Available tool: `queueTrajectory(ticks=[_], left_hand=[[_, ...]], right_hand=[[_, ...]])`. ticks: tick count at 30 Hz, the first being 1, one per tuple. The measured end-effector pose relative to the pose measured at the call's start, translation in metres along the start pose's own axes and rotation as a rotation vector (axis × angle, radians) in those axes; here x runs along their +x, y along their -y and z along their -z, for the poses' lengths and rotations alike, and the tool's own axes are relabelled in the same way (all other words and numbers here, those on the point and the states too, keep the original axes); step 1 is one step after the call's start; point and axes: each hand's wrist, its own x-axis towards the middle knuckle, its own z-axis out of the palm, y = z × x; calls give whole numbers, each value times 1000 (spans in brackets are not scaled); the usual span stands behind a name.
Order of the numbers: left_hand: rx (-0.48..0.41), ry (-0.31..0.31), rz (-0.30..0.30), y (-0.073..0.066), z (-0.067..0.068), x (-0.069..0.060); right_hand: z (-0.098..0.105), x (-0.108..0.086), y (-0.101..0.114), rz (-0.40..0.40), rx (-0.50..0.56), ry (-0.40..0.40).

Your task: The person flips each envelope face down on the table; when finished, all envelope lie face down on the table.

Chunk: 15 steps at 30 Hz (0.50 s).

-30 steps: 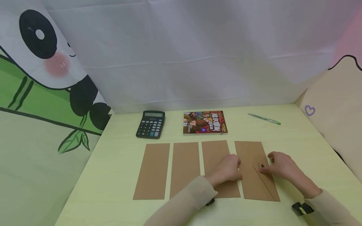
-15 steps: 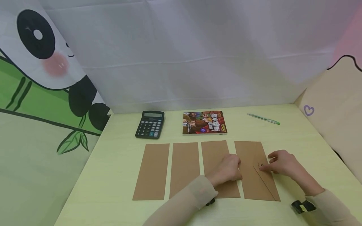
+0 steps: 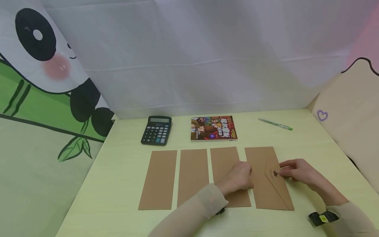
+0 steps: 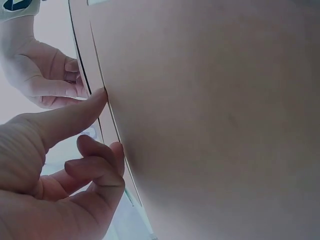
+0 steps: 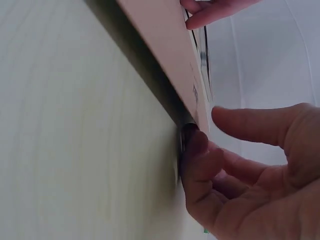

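Four brown paper pieces lie in a row; the rightmost is an envelope (image 3: 260,191) with a diagonal flap line and a small dark print. My left hand (image 3: 237,177) rests over the third piece (image 3: 225,164), fingertips by the envelope's left edge. In the left wrist view, thumb and bent fingers of the left hand (image 4: 65,170) touch a brown edge, apart from each other. At the envelope's right edge is my right hand (image 3: 302,171). The right wrist view shows the right hand (image 5: 255,175) with fingertips under the slightly raised edge, its thumb held apart.
Behind the row lie a black calculator (image 3: 156,130), a colourful book (image 3: 214,128) and a green pen (image 3: 275,124). Two more brown pieces, the leftmost (image 3: 158,180) and the second (image 3: 193,174), lie left of my hands. White cloth (image 3: 192,59) hangs behind the table.
My right hand has moved slightly right, and its thumb has come off the envelope's dark print, which shows again. My left hand has stayed in place.
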Motion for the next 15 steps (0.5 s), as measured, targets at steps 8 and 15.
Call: queueTrajectory(ticks=[8,15], left_hand=[[84,5,-47,-1,1,-1],[-45,13,-46,2,1,-1]], right_hand=[[6,-2,-11,83,144,82],[17,-2,-26,88,441,239]])
